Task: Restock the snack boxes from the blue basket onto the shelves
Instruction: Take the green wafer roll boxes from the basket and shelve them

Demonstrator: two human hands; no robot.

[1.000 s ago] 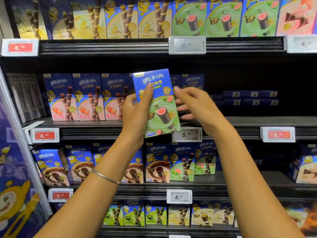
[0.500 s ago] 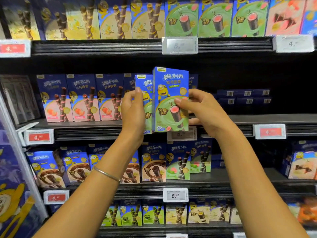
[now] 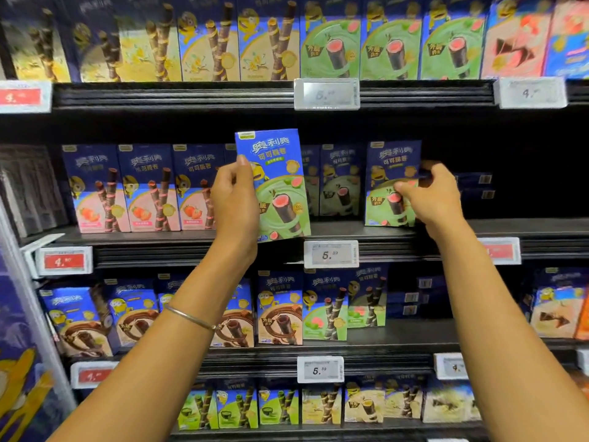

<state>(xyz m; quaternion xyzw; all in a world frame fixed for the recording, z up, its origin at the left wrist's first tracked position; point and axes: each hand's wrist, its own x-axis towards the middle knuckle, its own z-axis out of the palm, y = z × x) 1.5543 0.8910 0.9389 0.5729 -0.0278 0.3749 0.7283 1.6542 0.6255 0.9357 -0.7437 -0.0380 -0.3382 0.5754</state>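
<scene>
My left hand (image 3: 234,199) grips a blue-and-green snack box (image 3: 277,183) by its left edge, holding it upright in front of the middle shelf (image 3: 510,229). My right hand (image 3: 428,196) grips the right side of a second blue-and-green snack box (image 3: 387,173) that stands on the middle shelf, to the right of two similar boxes set further back. The blue basket is out of view.
Pink strawberry boxes (image 3: 127,189) fill the middle shelf's left. Flat blue boxes (image 3: 475,186) lie deep at its right, with dark open space around them. Full rows stand on the top shelf (image 3: 172,94) and lower shelves. Price tags (image 3: 331,254) hang on the shelf edges.
The two boxes held together have separated. My right hand carried one box to the right and set it on the middle shelf. My left hand keeps the other box near the centre.
</scene>
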